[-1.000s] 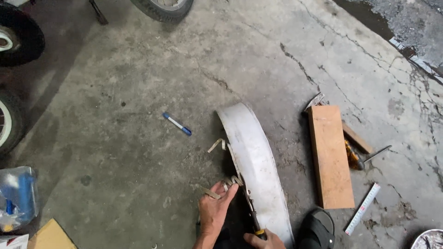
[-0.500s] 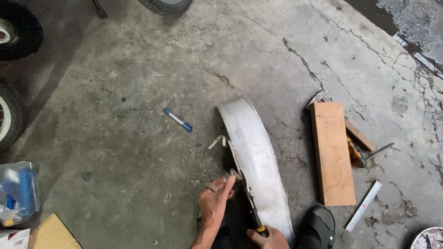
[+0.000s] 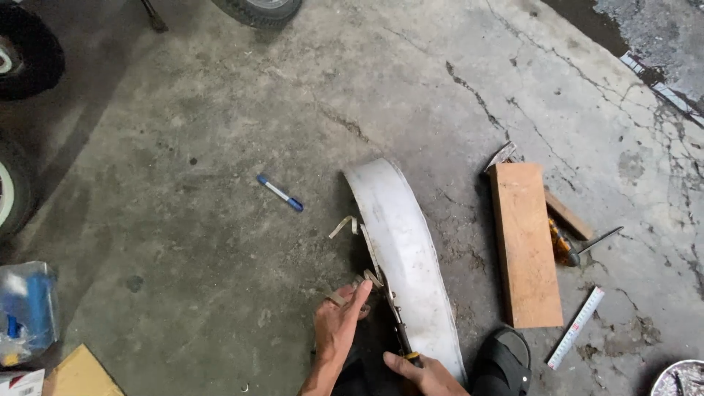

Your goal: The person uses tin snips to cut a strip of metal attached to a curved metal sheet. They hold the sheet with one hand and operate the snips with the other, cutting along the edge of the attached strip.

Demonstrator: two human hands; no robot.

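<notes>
A curved white metal strip [image 3: 400, 242], like a mudguard, stands on edge on the concrete floor before me. My left hand [image 3: 339, 326] rests against its lower left edge, fingers touching a small metal offcut [image 3: 364, 280] there. My right hand [image 3: 425, 372] at the bottom edge grips a hand tool [image 3: 400, 334] with a yellow-and-black handle whose blade runs up along the strip's edge. Another curled offcut [image 3: 343, 224] lies left of the strip.
A blue-and-white marker [image 3: 280, 192] lies to the left. A wooden block [image 3: 525, 242], a screwdriver [image 3: 579, 246] and a folding ruler [image 3: 577, 327] lie right. My sandalled foot [image 3: 501, 363] is at the bottom. Tyres [image 3: 29, 51] stand far left, a blue bag [image 3: 29, 312] at lower left.
The view has shifted slightly. My left hand has opened a little and its fingers have slid along the strip's edge. The right hand keeps hold of the tool.
</notes>
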